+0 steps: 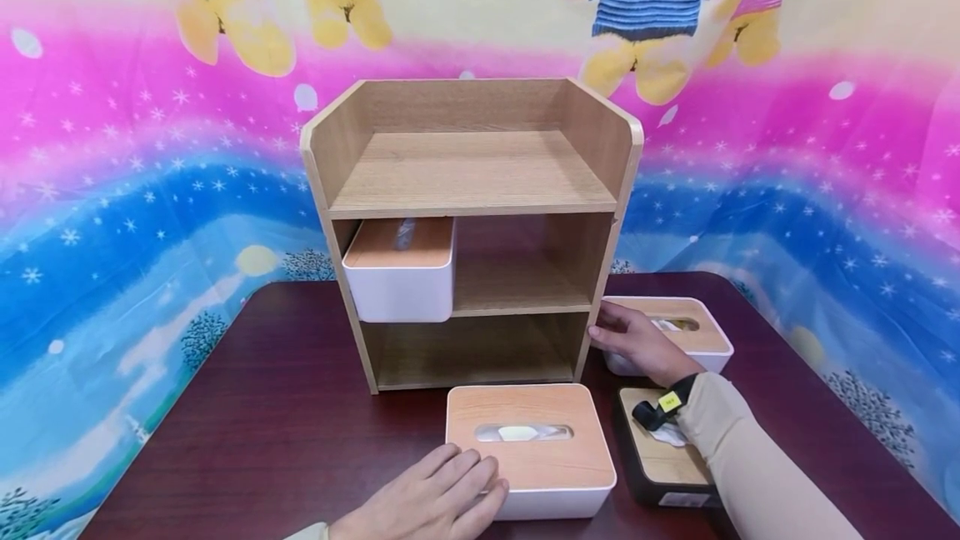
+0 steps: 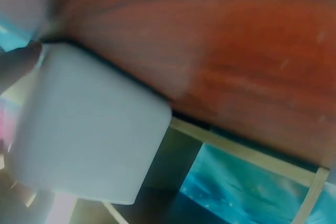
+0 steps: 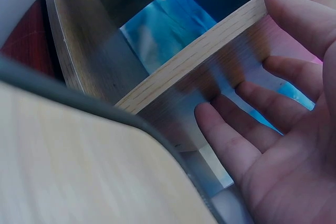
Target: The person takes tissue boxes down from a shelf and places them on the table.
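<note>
My left hand (image 1: 427,497) rests against the near-left corner of a white tissue box (image 1: 532,467) with a wood-look lid, in front of the shelf. In the left wrist view, the white box wall (image 2: 94,124) fills the lower left, a finger (image 2: 18,66) at its edge. My right hand (image 1: 648,344) touches the right side panel of the wooden shelf (image 1: 472,175). Its fingertips press the panel's outer face and its thumb (image 3: 294,11) lies at the front edge (image 3: 210,43). Another white tissue box (image 1: 401,294) stands in the middle compartment's left half, protruding forward.
Behind my right hand, a white wood-lidded tissue box (image 1: 716,340) stands beside the shelf. A black tissue box (image 1: 652,469) with a wood lid lies under my right forearm. The dark red table (image 1: 247,432) bears everything, and a printed cloth (image 1: 150,215) hangs behind it.
</note>
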